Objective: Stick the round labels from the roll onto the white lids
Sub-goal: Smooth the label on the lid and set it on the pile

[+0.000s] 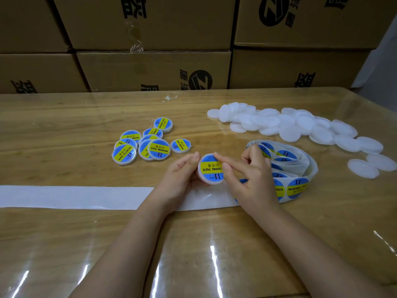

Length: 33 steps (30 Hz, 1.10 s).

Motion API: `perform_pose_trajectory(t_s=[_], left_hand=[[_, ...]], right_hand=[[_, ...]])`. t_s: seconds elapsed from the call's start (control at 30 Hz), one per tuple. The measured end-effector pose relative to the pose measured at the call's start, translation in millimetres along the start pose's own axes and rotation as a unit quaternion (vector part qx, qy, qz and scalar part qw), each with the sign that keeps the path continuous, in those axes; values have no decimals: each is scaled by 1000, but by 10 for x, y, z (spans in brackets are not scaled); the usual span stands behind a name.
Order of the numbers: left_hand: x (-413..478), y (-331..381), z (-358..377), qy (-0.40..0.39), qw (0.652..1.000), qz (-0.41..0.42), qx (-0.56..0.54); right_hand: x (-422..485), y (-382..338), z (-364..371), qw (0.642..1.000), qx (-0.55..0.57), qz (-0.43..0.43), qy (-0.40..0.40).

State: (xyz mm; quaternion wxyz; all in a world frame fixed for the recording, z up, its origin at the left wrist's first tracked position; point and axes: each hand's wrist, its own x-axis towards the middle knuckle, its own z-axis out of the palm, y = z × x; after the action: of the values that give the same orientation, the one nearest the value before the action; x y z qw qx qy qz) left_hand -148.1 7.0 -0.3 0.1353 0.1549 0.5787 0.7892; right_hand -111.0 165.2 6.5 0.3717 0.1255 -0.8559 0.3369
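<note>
On a wooden counter [64, 125] under clear plastic sheeting, a bare white strip of label backing paper [75, 196] trails off to the left, apparently the spent end of the roll, fed out of the way. Beyond it lies a loose cluster of finished white round lids with blue-and-yellow labels [146, 145], set apart, it seems, to keep done work from undone. At centre the left hand [182, 175] grips a white round plastic lid [210, 168] just above the counter, its fingers [193, 160] curled round the rim and tilting the face towards the camera, likely to steady it. The right hand [251, 179] lays a straight index finger [223, 161] on the lid's label, seemingly smoothing it down; its other fingers are loosely bent and appear to hold nothing. Just right of that hand, within easy reach, sits the loosely unwound roll of round blue-and-yellow labels [285, 168], and past it a long heap of plain white round lids [290, 125] waits unlabelled. Each label's yellow band reads "SOLDERING PASTE", with Chinese characters and a large "II"-like mark on the blue. Stacked brown cardboard cartons [150, 69] behind carry black Chinese characters and a round black logo, apparently printed upside down.
</note>
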Motion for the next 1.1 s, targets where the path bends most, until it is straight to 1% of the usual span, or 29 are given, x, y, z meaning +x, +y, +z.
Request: perform_pose_trajectory(t_s=[0.13,0.3,0.4,0.5,0.67,0.77,0.9,1.0,1.1], left_hand=[[2,-17,14,0,1000,-9,21],[16,-12,23,14,1000,2,-3],[26,14,6,44,999,21,-16],[41,37,-22,79,996,31,-6],[58,45,-42,121,992,35,-9],[57,27,-30,112,993,40,-1],[28,-19,40,63,997,36,1],[23,-37,55,48,998,34,9],[30,-29,54,48,998,26,8]], right_hand=[[-5,-26,24,1000,9,-22,1],[4,-5,3,1000,-9,-23,4],[2,3,0,1000,-9,-15,11],[0,-3,7,1000,-2,-13,13],[-38,-60,20,999,5,-27,-17],[-56,-100,36,998,9,-45,-40],[-61,-109,48,996,6,-53,-67],[-54,-84,55,997,-8,-37,-61],[-35,-51,52,999,-27,-12,-38]])
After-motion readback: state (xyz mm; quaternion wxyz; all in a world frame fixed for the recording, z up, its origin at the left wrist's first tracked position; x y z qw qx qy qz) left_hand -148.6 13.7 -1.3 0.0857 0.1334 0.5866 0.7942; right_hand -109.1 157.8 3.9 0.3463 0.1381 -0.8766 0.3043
